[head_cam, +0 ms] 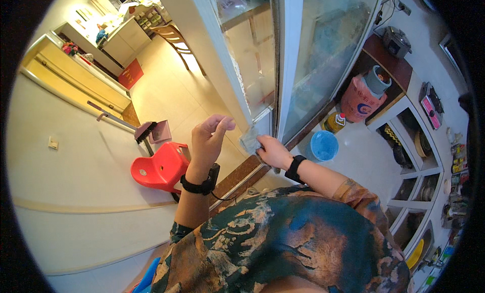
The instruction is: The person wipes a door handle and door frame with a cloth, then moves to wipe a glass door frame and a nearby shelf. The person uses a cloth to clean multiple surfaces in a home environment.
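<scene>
My right hand (273, 151) grips a pale grey cloth (249, 140) against the lower end of a white sliding door frame (263, 122). Part of the cloth is hidden behind my fingers. To its left, my left hand (210, 141) is raised with nothing visible in it, the fingers curled together and the thumb laid near their tips. Frosted, streaked glass (314, 62) fills the door panel above my right hand. Beneath the door runs a brown threshold (242, 179) with a metal track.
A red plastic stool (163, 168) stands left, near a broom (144, 132) and a pink dustpan (161, 132). Right of the door are a blue bucket (324, 145), an oil bottle (333, 121) and a bag-covered gas cylinder (360, 99). White kitchen shelving (415, 173) lines the right side.
</scene>
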`<state>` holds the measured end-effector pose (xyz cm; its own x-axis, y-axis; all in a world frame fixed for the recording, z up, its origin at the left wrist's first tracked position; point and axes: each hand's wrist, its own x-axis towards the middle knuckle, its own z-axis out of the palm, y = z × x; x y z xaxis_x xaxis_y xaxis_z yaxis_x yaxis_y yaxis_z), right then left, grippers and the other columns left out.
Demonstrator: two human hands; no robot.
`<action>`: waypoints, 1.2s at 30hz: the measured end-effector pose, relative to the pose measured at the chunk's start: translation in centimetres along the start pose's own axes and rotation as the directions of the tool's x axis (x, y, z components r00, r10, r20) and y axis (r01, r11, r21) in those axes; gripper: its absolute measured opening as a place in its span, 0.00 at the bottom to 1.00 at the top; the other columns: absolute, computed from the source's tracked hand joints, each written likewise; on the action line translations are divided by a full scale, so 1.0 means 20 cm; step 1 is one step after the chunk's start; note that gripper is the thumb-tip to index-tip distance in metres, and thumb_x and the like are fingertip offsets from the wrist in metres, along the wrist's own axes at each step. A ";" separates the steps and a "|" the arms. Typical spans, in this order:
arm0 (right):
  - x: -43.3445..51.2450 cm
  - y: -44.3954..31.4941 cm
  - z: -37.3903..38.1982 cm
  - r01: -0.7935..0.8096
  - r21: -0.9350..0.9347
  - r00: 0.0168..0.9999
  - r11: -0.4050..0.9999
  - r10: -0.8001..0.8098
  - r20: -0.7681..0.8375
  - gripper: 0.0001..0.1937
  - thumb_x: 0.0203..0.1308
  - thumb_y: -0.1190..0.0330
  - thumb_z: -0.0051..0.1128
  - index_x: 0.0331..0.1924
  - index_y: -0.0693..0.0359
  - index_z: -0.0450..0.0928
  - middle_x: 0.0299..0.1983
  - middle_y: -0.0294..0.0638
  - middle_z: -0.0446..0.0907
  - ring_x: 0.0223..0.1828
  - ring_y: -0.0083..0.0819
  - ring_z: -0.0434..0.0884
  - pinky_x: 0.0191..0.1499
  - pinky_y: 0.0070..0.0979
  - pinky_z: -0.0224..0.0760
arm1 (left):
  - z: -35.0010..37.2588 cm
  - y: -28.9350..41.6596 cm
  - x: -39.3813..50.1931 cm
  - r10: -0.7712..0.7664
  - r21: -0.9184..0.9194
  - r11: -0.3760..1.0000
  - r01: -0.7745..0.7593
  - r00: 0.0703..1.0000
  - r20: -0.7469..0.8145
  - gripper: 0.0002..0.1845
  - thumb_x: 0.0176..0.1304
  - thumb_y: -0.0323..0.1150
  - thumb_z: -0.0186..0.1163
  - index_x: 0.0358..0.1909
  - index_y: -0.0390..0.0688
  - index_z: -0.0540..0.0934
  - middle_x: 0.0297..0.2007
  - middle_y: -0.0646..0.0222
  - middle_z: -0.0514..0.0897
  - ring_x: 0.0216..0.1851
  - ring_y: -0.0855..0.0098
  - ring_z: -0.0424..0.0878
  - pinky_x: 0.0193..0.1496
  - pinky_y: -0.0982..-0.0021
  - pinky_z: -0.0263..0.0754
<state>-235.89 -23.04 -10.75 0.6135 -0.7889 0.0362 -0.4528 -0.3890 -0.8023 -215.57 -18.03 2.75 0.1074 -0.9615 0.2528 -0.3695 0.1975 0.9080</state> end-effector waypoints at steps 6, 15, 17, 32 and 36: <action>0.05 0.24 0.00 -0.335 0.753 0.870 0.567 0.492 0.016 0.23 0.62 0.53 0.62 0.45 0.70 0.81 0.35 0.42 0.85 0.36 0.30 0.82 0.43 0.28 0.72 | 0.03 -0.01 0.02 -0.051 -0.087 0.995 0.042 0.993 -0.109 0.13 0.69 0.33 0.61 0.49 0.34 0.82 0.41 0.62 0.87 0.45 0.71 0.85 0.52 0.71 0.77; 0.27 0.44 0.17 -0.282 0.820 0.862 0.498 0.507 -0.012 0.35 0.63 0.52 0.63 0.59 0.78 0.72 0.57 0.56 0.79 0.56 0.43 0.78 0.59 0.34 0.69 | 0.08 0.05 0.05 0.036 0.187 0.982 0.012 0.967 -0.251 0.18 0.66 0.35 0.65 0.55 0.40 0.79 0.52 0.61 0.80 0.57 0.65 0.77 0.62 0.60 0.70; 0.32 0.46 0.23 -0.227 0.835 0.886 0.501 0.462 -0.036 0.38 0.63 0.51 0.62 0.63 0.80 0.68 0.62 0.61 0.74 0.64 0.47 0.74 0.64 0.36 0.65 | 0.07 0.06 0.08 0.039 0.210 0.977 0.021 0.960 -0.277 0.21 0.66 0.36 0.65 0.59 0.40 0.76 0.55 0.61 0.78 0.60 0.64 0.74 0.64 0.60 0.68; 0.34 0.20 0.32 -0.223 0.656 0.557 0.722 0.646 -0.522 0.24 0.61 0.54 0.58 0.46 0.70 0.81 0.34 0.56 0.85 0.37 0.50 0.84 0.44 0.41 0.74 | 0.03 -0.06 0.43 0.529 0.316 0.822 -0.474 0.841 -0.113 0.42 0.66 0.30 0.57 0.74 0.30 0.43 0.76 0.42 0.46 0.78 0.46 0.44 0.76 0.45 0.43; 0.42 0.18 0.27 -0.209 0.646 0.367 0.734 0.671 -0.644 0.23 0.60 0.55 0.57 0.47 0.70 0.81 0.38 0.59 0.85 0.44 0.56 0.83 0.49 0.43 0.74 | 0.04 -0.05 0.45 0.498 0.299 0.826 -0.478 0.867 0.009 0.43 0.66 0.30 0.50 0.75 0.26 0.39 0.76 0.37 0.40 0.78 0.42 0.39 0.78 0.48 0.33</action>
<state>-228.88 -28.47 -16.66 -0.4954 -0.8571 -0.1413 -0.0425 0.1863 -0.9816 -214.91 -27.01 3.83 -0.0993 -0.7373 0.6682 -0.6325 0.5652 0.5296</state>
